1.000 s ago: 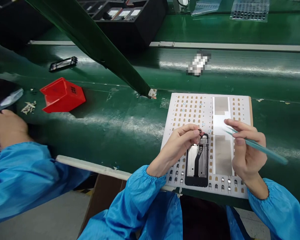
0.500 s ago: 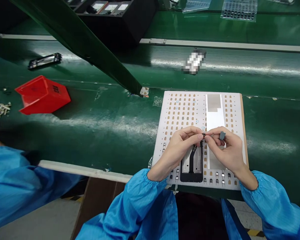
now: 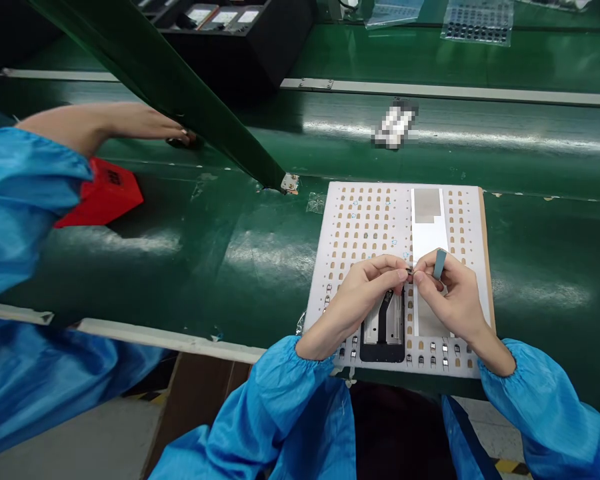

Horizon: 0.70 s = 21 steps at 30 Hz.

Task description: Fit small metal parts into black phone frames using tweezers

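My left hand (image 3: 363,287) is closed in a pinch, thumb against forefinger, on a tiny dark part (image 3: 409,271) too small to name. Close against it, my right hand (image 3: 450,290) pinches at the same part. A flat grey-blue strip (image 3: 439,264) stands up between the fingers of my right hand. Under my left hand lies a black phone frame (image 3: 383,353) with a dark flex cable (image 3: 383,320) across its inside; its upper end is hidden. The frame rests on a white foam board (image 3: 400,223) with rows of small cutouts, some holding small metal parts.
A white sheet (image 3: 429,237) with grey patches lies on the board. To the left are a red bin (image 3: 113,197) and a co-worker's arm (image 3: 105,127). A slanted green post (image 3: 220,127) stands between. Behind are a black box (image 3: 250,53) and a blurred-out item (image 3: 396,125) on the belt.
A co-worker's arm has come in from the left over the red bin, reaching to the belt. The grey-blue strip in my right hand now points more upright. The blurred-out item has shifted slightly right.
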Motion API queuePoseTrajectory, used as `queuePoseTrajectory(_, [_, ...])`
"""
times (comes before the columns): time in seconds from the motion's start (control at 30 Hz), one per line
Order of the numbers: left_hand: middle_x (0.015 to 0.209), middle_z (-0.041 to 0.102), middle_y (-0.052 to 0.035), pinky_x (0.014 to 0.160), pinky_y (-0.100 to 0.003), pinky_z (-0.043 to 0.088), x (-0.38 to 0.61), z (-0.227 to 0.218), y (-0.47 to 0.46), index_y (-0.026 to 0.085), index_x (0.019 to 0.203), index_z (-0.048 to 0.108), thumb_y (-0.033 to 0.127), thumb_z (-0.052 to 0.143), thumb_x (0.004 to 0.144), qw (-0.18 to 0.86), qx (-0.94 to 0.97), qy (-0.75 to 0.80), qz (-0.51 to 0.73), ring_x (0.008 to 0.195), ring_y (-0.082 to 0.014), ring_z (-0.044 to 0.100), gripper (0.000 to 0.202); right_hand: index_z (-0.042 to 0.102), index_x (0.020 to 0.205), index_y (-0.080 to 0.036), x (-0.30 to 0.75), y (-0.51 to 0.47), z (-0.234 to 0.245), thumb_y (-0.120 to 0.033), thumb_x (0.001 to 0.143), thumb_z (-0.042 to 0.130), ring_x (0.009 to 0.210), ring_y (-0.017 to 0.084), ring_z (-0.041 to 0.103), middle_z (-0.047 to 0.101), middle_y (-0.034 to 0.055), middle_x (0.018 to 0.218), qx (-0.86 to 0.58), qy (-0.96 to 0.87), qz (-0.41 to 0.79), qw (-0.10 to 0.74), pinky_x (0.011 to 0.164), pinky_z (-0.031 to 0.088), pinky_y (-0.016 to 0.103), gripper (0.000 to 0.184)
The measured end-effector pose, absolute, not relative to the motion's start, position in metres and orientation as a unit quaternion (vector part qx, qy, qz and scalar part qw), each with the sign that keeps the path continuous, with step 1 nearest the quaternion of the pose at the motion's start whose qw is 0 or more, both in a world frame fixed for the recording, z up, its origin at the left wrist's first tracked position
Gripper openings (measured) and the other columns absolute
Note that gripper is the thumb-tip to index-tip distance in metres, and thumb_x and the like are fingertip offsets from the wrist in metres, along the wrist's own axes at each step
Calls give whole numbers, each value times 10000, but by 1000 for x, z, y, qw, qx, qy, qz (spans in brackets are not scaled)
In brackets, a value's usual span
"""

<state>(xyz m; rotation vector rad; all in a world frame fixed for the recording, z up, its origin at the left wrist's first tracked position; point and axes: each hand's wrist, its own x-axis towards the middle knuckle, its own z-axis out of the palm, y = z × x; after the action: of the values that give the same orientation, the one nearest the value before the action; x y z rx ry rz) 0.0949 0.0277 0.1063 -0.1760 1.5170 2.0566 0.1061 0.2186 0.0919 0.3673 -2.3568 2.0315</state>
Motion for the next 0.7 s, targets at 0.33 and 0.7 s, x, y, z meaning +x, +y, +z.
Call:
queuePoseTrajectory(0.33, [961, 751, -55, 889, -348, 578, 98, 112, 25, 191, 915, 756, 479, 879, 847, 224, -58, 639, 733, 930, -204, 707, 321, 680, 921, -233, 109, 218, 90, -273, 1027, 711, 586, 121, 423, 430, -65, 668, 113, -761, 638, 15, 548, 389, 276, 117])
queuePoseTrajectory(0.7, [981, 770, -62, 908, -352, 591, 93, 120, 24, 189, 930, 750, 433, 832, 903, 221, -26, 657, 720, 955, -215, 735, 259, 708, 941, -226, 108, 219, 90, -293, 1006, 761, 582, 118, 412, 411, -75, 654, 98, -760, 642, 3, 545, 376, 273, 108])
